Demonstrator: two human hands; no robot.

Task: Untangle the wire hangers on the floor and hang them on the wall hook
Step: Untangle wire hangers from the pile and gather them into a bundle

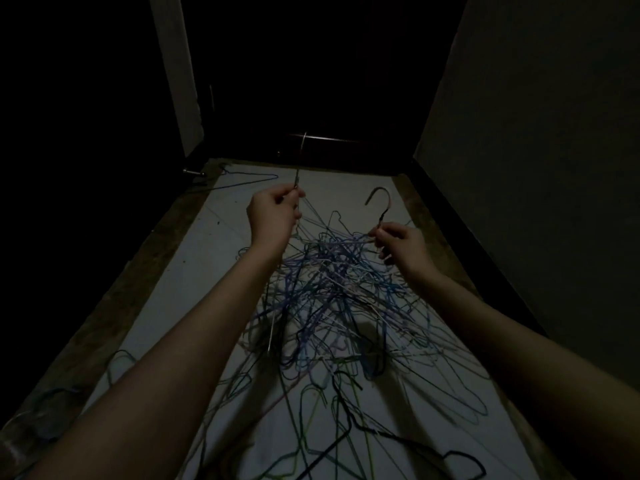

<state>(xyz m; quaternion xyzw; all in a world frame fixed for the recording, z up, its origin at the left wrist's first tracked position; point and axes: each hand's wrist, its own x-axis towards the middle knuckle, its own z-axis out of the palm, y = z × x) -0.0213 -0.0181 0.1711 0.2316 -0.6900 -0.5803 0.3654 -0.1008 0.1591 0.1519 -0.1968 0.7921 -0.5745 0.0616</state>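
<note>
Hangers: tangled pile (pixel 339 289) on the white floor sheet (pixel 194 271), near of both hands.
Left hand (pixel 273 213): pinches a wire neck.
Right hand (pixel 398 244): pinches a hooked hanger (pixel 379 202), hook pointing far.
Wall hook: unseen.

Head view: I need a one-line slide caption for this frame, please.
Left hand and right hand each pinch a hanger neck above a tangled pile of wire hangers on a pale floor sheet.
</note>
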